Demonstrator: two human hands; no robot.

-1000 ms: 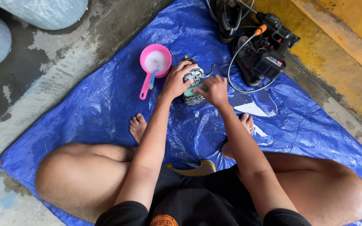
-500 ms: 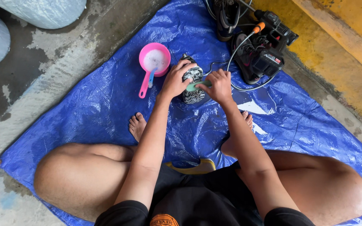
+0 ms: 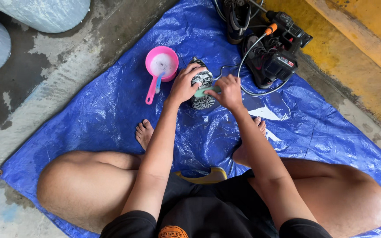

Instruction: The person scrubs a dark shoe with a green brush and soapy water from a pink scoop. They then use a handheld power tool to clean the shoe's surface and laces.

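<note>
Wet blue tarp (image 3: 111, 110) on concrete floor (image 3: 31, 88); left hand (image 3: 184, 83) gripping shoe (image 3: 203, 90), right hand (image 3: 228, 90) clutching brush (image 3: 204, 91).

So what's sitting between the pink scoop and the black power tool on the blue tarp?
In the head view, a patterned shoe lies between the pink scoop and the black power tool, held by the left hand while the right hand grips a green brush.

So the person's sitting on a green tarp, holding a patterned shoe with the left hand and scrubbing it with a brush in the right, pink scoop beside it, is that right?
Not quite: the tarp is blue, not green, as the head view shows. The rest holds: the left hand steadies the patterned shoe, the right hand holds a green-handled brush on it, and the pink scoop sits beside it.
</note>
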